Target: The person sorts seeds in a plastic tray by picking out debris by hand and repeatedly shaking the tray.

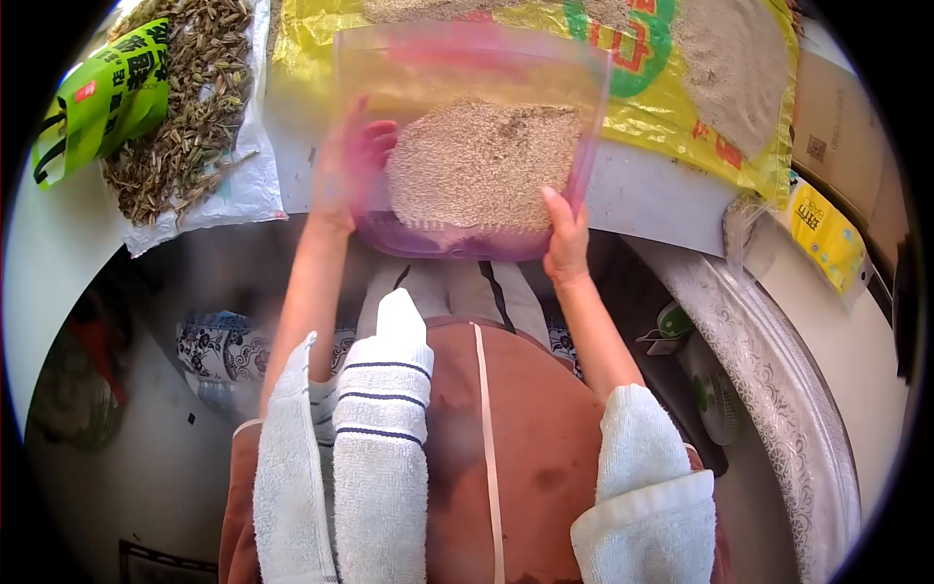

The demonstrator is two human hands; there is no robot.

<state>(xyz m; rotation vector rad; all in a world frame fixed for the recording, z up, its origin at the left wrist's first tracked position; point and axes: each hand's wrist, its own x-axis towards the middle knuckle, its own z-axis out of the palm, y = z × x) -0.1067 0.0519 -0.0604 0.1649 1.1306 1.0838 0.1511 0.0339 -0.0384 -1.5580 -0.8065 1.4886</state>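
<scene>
A translucent pink-purple plastic pan [595,127], scoop-shaped with a broad far edge, is held at the near edge of the table. Small beige grains [477,170] are heaped in it, with darker bits near the top of the heap. My right hand [566,234] grips the pan's near right side, thumb over the rim and fingers mostly hidden behind the wall. At the pan's left wall is my left hand [358,161], blurred by motion, its fingers apart; whether it bears any of the pan's weight I cannot make out.
Behind the pan, a yellow printed sack [642,122] lies flat with more grain [735,73] on it. Dried brown pods [185,107] and a green packet [112,102] rest on a white bag [258,185] at left. On the right are a yellow packet [827,234] and a cardboard box [842,136].
</scene>
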